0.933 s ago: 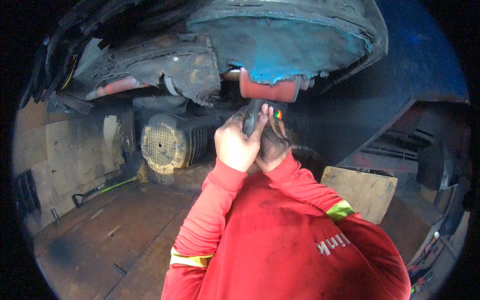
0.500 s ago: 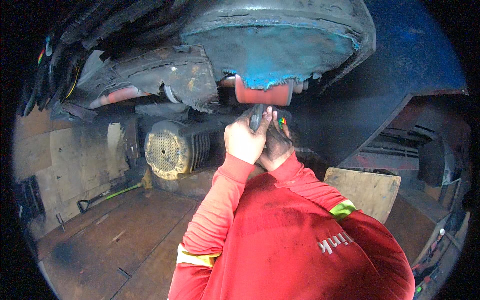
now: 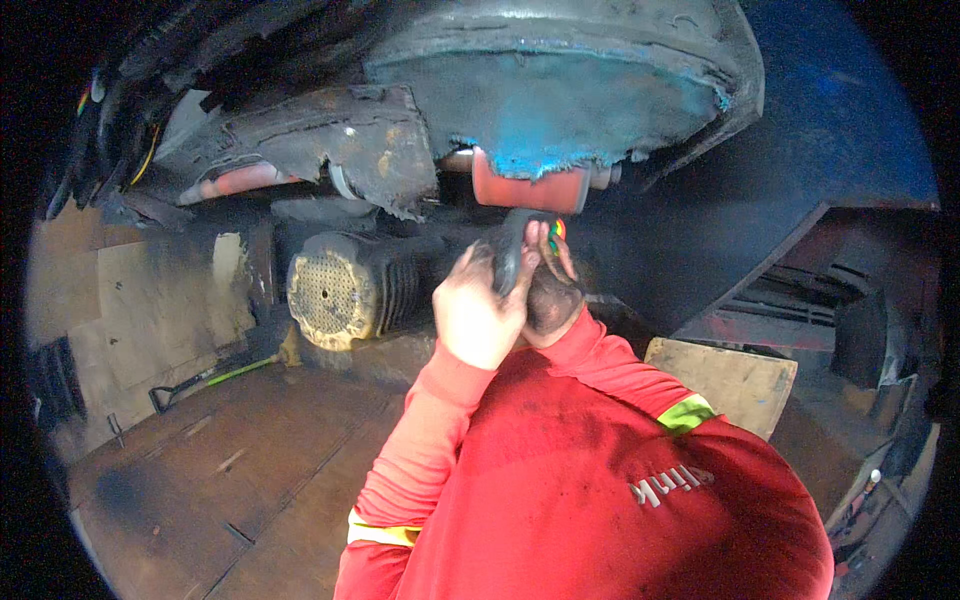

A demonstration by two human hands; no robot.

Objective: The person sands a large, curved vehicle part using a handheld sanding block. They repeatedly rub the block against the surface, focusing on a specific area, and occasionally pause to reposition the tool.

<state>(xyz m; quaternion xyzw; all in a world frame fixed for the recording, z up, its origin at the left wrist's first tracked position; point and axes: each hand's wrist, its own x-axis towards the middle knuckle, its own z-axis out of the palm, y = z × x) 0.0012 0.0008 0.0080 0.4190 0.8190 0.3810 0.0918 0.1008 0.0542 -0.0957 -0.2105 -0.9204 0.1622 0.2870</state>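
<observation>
Both hands are raised in front of my chest, close together, at a dark grey, curved object whose exact kind I cannot make out. My left hand is closed round its near left side, thumb up along it. Behind and to the right, my right hand, blackened with dust, grips it with bent fingers. A small red, yellow and green patch shows beside the right fingers. Just above the object is a red-orange sanding roller; whether they touch is hard to tell.
A worn hood with a frayed blue flap hangs over the roller. A second reddish roller sits farther left. Behind is a ribbed motor with a perforated cover. A green-handled tool lies by the left wall; a wooden board stands right.
My hands have come slightly down and left, away from the roller. The dark object is tilted differently and more of it shows. The roller and hood stay in place.
</observation>
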